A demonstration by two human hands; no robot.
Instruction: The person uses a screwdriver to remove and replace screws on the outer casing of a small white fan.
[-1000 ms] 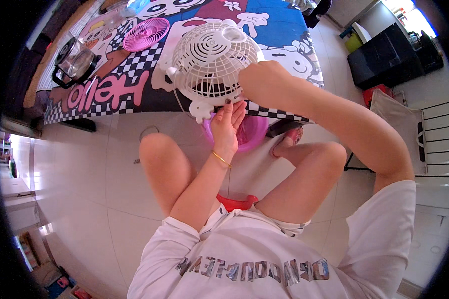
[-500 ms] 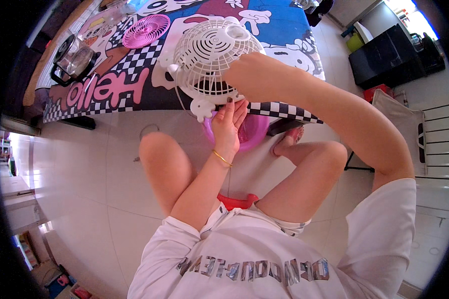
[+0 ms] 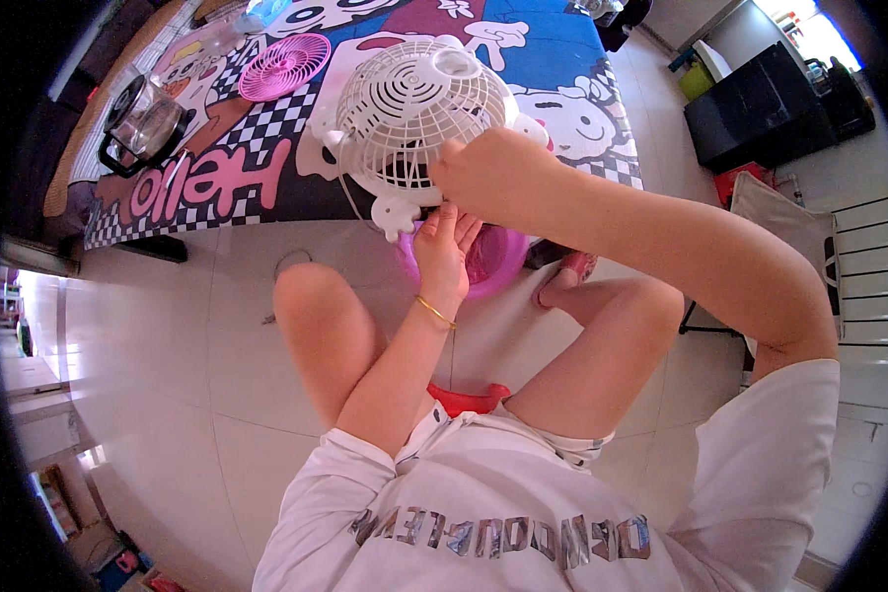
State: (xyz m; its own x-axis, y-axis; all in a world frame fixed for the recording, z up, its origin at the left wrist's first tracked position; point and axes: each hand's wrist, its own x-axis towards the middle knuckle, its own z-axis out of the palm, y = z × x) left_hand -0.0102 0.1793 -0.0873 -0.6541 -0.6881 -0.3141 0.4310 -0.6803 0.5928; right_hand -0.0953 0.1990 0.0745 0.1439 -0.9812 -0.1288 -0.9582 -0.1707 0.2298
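A white fan [image 3: 414, 94] lies at the table's near edge with its slotted round grille facing up and a small cloud-shaped white foot [image 3: 395, 214] at its near left. My right hand [image 3: 493, 173] is closed against the near right part of the grille, fingertips bent inward; whatever they pinch is hidden. Below the fan's near rim, my left hand [image 3: 444, 252] reaches up with its fingers stretched and the thumb tip at the rim. A thin cord runs down the fan's left side. Farther left on the table lies a pink round fan grille [image 3: 284, 67].
A glass jug with a black handle [image 3: 143, 123] stands at the table's left. Under the near edge sits a purple basin [image 3: 503, 261], partly behind my left hand. The patterned tablecloth [image 3: 257, 187] covers the table. A black cabinet [image 3: 755, 109] stands at the far right.
My right hand has shifted slightly left and down along the grille, its elbow swinging outward. Its knuckles have turned a little. The left hand stays under the rim, slightly lower.
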